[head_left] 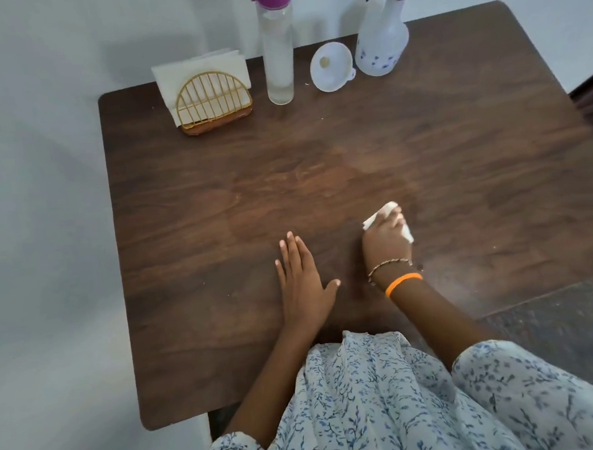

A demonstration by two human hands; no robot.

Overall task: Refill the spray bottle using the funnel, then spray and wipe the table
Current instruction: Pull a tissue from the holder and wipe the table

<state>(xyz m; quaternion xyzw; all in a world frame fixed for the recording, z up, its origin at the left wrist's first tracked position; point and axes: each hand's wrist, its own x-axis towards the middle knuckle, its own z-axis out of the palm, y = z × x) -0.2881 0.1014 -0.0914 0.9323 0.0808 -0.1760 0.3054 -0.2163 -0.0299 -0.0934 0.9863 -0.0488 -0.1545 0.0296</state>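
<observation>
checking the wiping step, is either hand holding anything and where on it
The right hand grips a crumpled white tissue around its middle, both ends sticking out, pressed on the table. The left hand rests flat on the table, holding nothing.

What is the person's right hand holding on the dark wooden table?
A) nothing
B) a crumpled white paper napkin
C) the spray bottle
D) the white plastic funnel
B: the right hand curls round a crumpled white paper napkin pressed on the dark wooden table; the white plastic funnel lies untouched at the far edge.
</observation>
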